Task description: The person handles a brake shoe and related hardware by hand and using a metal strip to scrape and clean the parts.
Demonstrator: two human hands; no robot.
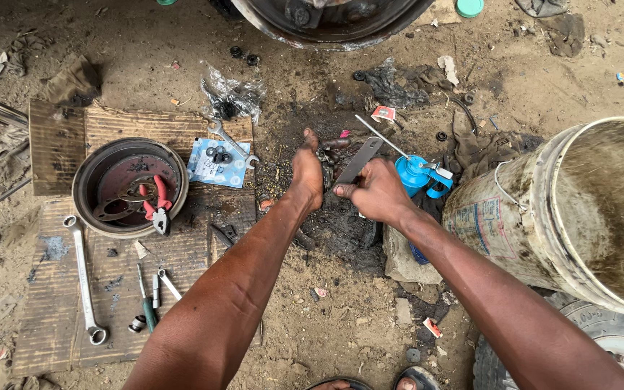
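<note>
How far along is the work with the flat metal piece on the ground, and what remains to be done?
Done: parts are out, with a brake drum holding red pliers and wrenches lying on cardboard. In hand: the right hand grips a flat dark metal bar, and the left hand presses on small greasy parts on the oily ground. Left: nothing looks reassembled; a blue oil can waits nearby.

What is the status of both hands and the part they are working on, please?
Left hand steadying greasy part on ground. Right hand gripping flat metal file. Blue oil can close beside.
</note>
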